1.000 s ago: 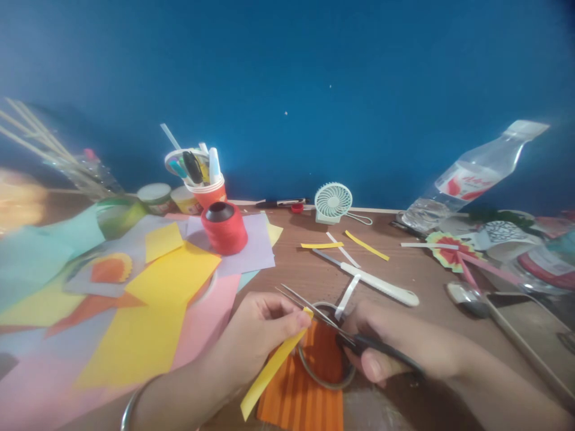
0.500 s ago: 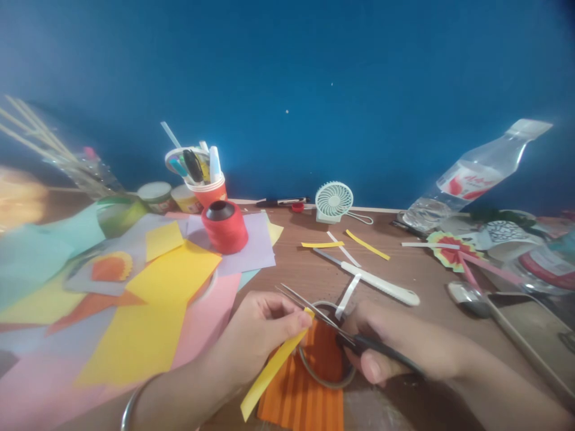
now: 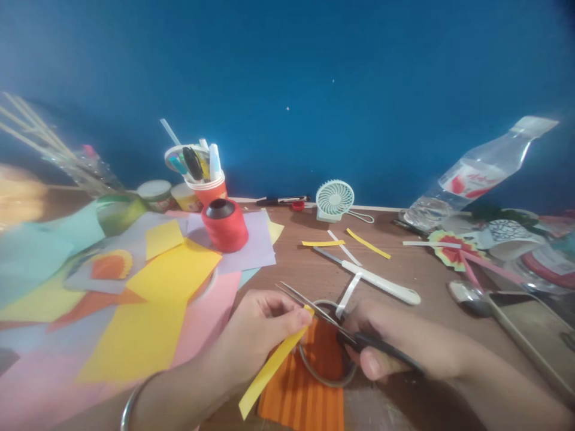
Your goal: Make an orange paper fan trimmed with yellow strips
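Observation:
My left hand [image 3: 269, 326] pinches a yellow paper strip [image 3: 274, 377] near its upper end, between thumb and fingers. The strip slants down toward me over an orange striped paper [image 3: 300, 395]. In my right hand [image 3: 381, 341] are scissors [image 3: 381, 346] with dark handles, their blades slightly apart and pointing up and left. The blades lie at the strip's upper end; whether they touch it I cannot tell. Below the hands a grey ring [image 3: 326, 381] rests over the orange paper. A short white paper strip [image 3: 349, 294] lies just beyond my right hand.
A white-handled knife [image 3: 381, 281] and thin yellow strips [image 3: 368, 243] lie ahead. Behind them stands a small fan [image 3: 335, 200]. Left are coloured sheets [image 3: 157, 341], a red thread spool [image 3: 224, 227] and a pen cup [image 3: 209, 188]. Right are a tilted bottle [image 3: 476, 173] and a phone [image 3: 534, 329].

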`<state>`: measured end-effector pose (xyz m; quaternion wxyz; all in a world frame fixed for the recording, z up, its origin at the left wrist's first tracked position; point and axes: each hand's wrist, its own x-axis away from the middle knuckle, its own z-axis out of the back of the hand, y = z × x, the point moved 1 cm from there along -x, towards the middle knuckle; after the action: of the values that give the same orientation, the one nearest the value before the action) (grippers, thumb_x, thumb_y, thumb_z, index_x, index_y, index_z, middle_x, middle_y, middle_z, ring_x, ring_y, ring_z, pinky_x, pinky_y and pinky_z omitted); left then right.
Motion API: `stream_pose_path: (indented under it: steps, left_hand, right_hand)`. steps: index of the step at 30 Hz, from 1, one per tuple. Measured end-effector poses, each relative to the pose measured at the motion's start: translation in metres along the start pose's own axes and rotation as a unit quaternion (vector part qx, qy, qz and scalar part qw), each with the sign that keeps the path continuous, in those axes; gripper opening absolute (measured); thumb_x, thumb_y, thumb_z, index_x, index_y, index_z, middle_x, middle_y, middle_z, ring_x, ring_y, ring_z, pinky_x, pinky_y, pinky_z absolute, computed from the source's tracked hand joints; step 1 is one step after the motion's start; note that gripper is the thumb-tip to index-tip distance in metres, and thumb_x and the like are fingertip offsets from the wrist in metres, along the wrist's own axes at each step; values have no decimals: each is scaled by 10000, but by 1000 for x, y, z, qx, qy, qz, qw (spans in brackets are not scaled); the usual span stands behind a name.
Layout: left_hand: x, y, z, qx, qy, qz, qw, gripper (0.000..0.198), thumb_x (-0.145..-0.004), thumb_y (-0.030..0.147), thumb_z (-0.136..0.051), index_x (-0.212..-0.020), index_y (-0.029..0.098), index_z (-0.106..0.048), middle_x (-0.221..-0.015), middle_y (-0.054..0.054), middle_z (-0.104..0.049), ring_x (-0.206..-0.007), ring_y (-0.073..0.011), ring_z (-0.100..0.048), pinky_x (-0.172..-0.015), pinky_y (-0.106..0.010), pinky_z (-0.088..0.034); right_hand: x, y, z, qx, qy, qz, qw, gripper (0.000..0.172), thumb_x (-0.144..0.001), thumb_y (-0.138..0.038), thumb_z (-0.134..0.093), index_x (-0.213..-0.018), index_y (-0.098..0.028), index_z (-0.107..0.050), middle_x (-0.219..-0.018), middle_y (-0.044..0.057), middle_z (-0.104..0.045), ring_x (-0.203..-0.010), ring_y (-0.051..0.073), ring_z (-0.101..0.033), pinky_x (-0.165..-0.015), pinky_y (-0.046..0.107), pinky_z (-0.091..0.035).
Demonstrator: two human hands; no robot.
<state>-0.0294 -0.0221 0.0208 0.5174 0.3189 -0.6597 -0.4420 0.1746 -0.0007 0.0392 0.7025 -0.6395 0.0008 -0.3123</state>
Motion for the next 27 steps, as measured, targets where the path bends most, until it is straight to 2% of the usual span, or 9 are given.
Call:
stream_pose_path:
  steps: [10,27]
  left_hand:
    - [-2,0,0,16,-3,1,1000,209,-683,330,-668,-574,166,-600,-541,56,-584,-495,-58,-495,-509,-180,-385]
    - [-1,2,-1,34,-2,-2,999,206,-688,303,-668,-568,161,-580,-554,56,-585,-515,-54,-500,-522,-171,-386]
  right_hand:
    - [1,0,0,21,10,20,1000,621,-671,-766,-351,-585,-157,-440,-553,-5,-442,-529,105,-387,-488,224,-293]
    - [0,-2,0,25,21,1,999,643,-654,-782,-339,-551,-155,-436,-516,-6,-445,-479,95,-402,-437,209,-282]
